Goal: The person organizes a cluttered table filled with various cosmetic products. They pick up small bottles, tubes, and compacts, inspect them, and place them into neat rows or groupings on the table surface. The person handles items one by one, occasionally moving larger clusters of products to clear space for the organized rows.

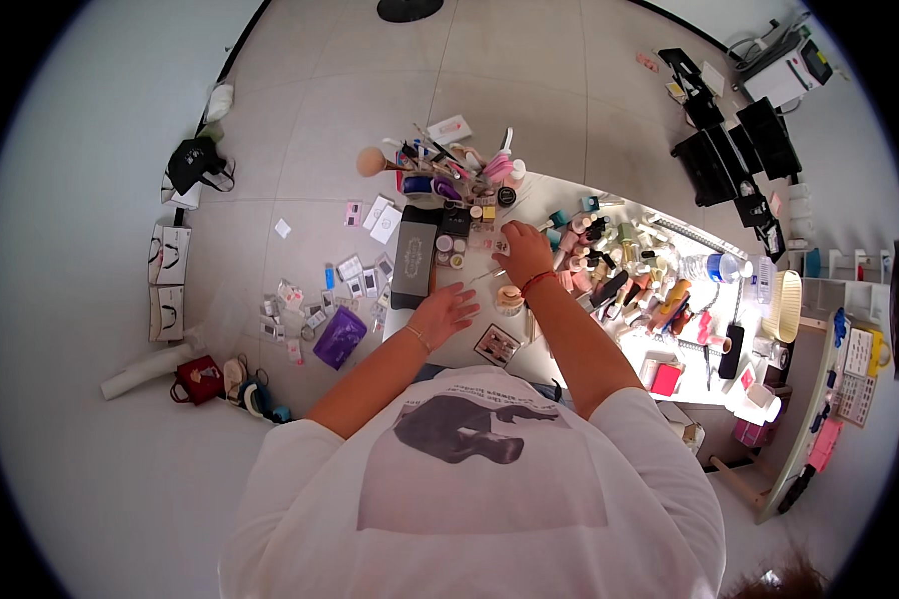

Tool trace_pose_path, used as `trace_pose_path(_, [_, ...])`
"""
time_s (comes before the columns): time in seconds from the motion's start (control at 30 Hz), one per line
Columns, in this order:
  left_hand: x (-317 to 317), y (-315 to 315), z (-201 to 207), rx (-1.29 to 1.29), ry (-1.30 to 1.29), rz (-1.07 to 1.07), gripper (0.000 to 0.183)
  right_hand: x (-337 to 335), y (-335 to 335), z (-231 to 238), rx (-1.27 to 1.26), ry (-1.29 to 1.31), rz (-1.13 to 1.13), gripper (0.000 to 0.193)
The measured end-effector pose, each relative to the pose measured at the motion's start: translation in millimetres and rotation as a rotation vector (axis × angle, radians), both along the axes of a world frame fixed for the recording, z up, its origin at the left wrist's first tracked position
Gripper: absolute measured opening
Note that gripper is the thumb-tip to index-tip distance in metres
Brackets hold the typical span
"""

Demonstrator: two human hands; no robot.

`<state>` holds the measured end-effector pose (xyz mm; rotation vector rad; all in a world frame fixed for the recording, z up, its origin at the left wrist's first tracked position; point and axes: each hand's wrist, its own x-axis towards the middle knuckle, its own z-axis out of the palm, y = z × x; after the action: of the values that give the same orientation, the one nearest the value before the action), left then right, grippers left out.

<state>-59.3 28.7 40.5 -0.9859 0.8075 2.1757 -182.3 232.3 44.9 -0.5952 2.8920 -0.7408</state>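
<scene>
While both forearms are coming in from the near side, a purple pouch is lying at the left, on the floor, among small packets and flat cases. To the right of it, the left arm is stretching toward the far right, and its elbow is bending only slightly. The left hand, with a thin bracelet at its wrist, is standing open; its fingers are pointing to the right, a little apart, and they are not gripping anything that I can see. Just beyond this hand, a long dark case is lying at the left edge of the white table, and small round jars are standing to its right.

Farther right, the right arm is slanting to the far left. The right hand, wearing a red band, is curling its fingers down beside a small pale item, which is lying or being held at the fingertips; I cannot tell which. Nearer, an open peach jar is standing between the two hands, and a small palette is lying still closer. At the right, many bottles are crowding the table.
</scene>
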Motion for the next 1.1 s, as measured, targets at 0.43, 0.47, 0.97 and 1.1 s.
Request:
trace_pose_path(0.43, [8, -53, 46, -1.844, 0.862, -0.7, 0.07, -35, 19, -17, -0.33, 0.008, -0.144, 0.048])
trace_pose_path(0.47, [5, -54, 42, -1.794, 0.836, -0.751, 0.072, -41, 16, -18, -0.341, -0.006, -0.145, 0.05])
trace_pose_path(0.97, [-2, -42, 46, -1.702, 0.622, -0.856, 0.075, -50, 7, -32, -0.137, -0.006, -0.099, 0.055])
trace_pose_path(1.1, [-1, -42, 42, -1.709, 0.632, -0.838, 0.075, -49, 10, -25, -0.085, -0.02, -0.063, 0.045])
